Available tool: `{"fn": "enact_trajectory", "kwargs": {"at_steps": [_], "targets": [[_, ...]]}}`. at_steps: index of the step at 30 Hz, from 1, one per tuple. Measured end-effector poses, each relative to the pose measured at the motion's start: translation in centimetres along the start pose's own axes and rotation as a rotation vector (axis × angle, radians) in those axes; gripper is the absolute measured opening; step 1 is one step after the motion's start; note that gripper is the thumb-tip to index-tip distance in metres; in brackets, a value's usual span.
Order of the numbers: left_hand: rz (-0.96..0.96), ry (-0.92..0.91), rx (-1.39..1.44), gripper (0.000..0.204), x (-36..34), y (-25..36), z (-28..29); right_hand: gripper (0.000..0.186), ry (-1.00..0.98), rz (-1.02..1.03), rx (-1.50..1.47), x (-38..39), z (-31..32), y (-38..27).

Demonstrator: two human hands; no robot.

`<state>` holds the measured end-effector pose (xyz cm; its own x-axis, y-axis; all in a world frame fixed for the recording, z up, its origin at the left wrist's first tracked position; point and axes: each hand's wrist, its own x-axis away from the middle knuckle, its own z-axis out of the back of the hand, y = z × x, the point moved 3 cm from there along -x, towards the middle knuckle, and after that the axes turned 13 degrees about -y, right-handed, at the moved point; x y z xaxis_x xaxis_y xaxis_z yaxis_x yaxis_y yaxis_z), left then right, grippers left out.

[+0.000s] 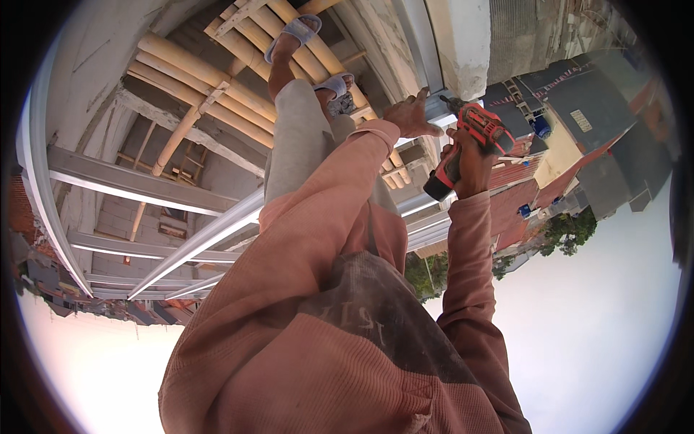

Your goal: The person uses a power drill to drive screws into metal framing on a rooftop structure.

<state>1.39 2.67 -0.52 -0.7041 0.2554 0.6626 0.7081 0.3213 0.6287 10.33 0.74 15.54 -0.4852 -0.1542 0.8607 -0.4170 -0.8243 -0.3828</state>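
Because the right hand grasps the drill beside the left hand, a slip on the beam could injure its spread fingers. Their hold I cannot tell

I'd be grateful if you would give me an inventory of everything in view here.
Drill: one, red and black, in the right hand
Metal beams: several, silver-grey, left, centre and top
Bamboo poles: several, tan, upper left and around the feet
Concrete surfaces: several, grey, upper left and top
Roofs: several, dark grey and reddish, right
Blue objects: at least two, blue, among the roofs, too distant to identify
Trees: several, green, right and lower centre
Sky: one, pale, both lower sides
Sandals: two, greyish blue, top centre
Trousers: one pair, light grey, centre
Top: one, pink with a dark patch, lower centre
Left hand: one, bare, beside the upper metal beam
Right hand: one, bare, around the drill's grip
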Motion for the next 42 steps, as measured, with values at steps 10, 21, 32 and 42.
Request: {"fn": "enact_trajectory", "kwargs": {"at_steps": [10, 21, 32, 42], "targets": [[-0.022, 0.076, 0.007, 0.120, -0.4, -0.6, -0.4, 0.022, -0.089, 0.009, 0.227, -1.8, 2.6, 0.2], [-0.315, 0.052, -0.157, 0.080, -4.3, -6.0, 1.3, 0.065, -0.472, 0.303, 1.362, -3.4, 4.9, -1.7], [-0.390, 0.689, 0.473, 0.045, -2.6, -0.8, 1.2, 0.069, -0.475, 0.291, 1.440, -3.5, 5.7, -2.0], [-0.335, 0.687, 0.568, 0.038, -1.8, 0.5, 1.7, 0.050, -0.379, 0.204, 1.261, -3.6, 7.3, 0.3]]}}
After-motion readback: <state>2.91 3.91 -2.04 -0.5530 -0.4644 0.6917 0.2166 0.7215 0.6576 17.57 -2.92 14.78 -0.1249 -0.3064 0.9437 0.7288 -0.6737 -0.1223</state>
